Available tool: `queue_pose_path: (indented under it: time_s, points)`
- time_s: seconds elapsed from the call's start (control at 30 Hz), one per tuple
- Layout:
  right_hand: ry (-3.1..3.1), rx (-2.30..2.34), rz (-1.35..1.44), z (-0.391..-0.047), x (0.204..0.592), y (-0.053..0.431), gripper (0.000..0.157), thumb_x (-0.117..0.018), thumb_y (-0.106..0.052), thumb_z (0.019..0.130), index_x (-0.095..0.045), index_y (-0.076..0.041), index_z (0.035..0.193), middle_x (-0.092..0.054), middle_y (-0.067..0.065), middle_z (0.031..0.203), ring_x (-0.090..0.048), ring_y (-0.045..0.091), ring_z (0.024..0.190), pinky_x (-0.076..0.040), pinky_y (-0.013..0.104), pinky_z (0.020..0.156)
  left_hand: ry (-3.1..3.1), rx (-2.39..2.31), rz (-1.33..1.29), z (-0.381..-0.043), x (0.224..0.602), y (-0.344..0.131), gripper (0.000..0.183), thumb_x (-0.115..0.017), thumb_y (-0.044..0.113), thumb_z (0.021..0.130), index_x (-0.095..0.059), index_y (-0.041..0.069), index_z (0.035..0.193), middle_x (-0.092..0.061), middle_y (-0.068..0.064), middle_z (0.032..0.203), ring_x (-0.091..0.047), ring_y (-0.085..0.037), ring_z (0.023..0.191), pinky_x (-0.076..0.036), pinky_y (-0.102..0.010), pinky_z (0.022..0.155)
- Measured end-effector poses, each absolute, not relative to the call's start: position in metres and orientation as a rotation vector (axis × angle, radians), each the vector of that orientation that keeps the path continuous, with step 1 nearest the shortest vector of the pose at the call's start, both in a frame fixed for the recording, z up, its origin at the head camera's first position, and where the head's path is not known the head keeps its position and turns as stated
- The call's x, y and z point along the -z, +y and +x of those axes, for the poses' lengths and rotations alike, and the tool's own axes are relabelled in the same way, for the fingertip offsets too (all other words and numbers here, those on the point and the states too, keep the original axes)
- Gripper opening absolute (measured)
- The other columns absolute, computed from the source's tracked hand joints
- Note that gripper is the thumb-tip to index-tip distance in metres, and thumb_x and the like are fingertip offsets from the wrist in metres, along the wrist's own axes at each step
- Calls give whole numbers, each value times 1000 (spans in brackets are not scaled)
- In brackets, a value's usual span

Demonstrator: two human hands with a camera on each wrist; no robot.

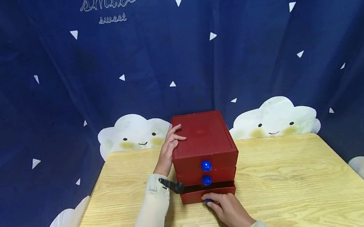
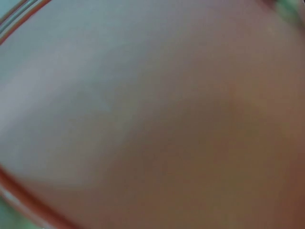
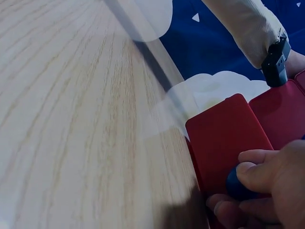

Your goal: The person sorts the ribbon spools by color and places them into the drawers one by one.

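Note:
A red box of three stacked drawers (image 1: 202, 134) stands on the table, each drawer front bearing a round blue knob. My left hand (image 1: 169, 145) rests along the box's upper left edge, fingers lying on the top. The bottom drawer (image 1: 191, 197) is pulled partly out, with a dark gap above its front. My right hand (image 1: 230, 208) pinches the bottom blue knob (image 3: 234, 185) between thumb and fingers. Above it, the middle knob (image 1: 206, 180) and top knob (image 1: 206, 166) sit on closed drawers. The left wrist view is a blur.
The wooden table (image 1: 280, 177) extends to both sides of the box. Behind it hangs a dark blue curtain (image 1: 166, 46) with white triangles and smiling clouds. A black strap with a small camera (image 1: 174, 186) circles the left wrist, beside the box's left side.

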State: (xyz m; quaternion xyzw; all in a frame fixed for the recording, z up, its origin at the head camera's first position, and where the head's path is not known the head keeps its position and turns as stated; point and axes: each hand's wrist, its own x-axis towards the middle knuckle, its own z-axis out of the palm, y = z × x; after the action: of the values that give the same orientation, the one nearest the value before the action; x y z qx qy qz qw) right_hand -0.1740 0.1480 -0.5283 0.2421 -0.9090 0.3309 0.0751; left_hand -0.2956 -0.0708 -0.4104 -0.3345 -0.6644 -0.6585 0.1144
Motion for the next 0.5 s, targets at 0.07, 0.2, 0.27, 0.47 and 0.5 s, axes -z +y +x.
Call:
queue_pose_path:
  time_s: [0.07, 0.2, 0.27, 0.47, 0.5]
  points:
    - [-2723, -998, 717, -176, 530, 147, 23, -62, -17, 94, -71, -23, 114, -70, -9, 107, -63, 0, 85, -54, 27, 74, -1943, 1937, -975, -301, 417, -71, 33, -35, 2, 94, -62, -9, 110, -33, -17, 152, -1, -21, 148, -2, -50, 116]
    - [-2705, -1011, 697, -179, 531, 146, 23, -62, -16, 94, -71, -21, 114, -70, -9, 108, -64, 1, 86, -54, 28, 74, -1918, 1920, -976, -314, 432, -71, 33, -37, 8, 95, -65, -2, 110, -36, -7, 152, -1, -22, 148, -2, -48, 116]
    - [-2691, -1022, 693, -181, 531, 145, 23, -63, -16, 93, -71, -21, 114, -70, -9, 107, -64, 1, 86, -54, 27, 74, -1914, 1917, -967, -318, 436, -70, 34, -37, 11, 95, -65, 0, 109, -36, -3, 152, -1, -23, 148, -3, -48, 116]
    - [-2663, -1022, 689, -187, 532, 145, 24, -64, -14, 92, -72, -22, 113, -70, -11, 108, -66, 8, 94, -54, 31, 78, -1942, 1948, -974, -298, 413, -71, 32, -36, 3, 94, -61, -10, 110, -32, -16, 152, 1, -25, 148, -2, -51, 116]
    - [-2660, -1022, 692, -187, 533, 145, 24, -65, -13, 92, -72, -22, 113, -70, -11, 109, -66, 9, 96, -54, 32, 78, -1943, 1941, -982, -294, 410, -71, 32, -35, 1, 94, -60, -12, 110, -31, -19, 152, 2, -28, 148, -2, -52, 116]
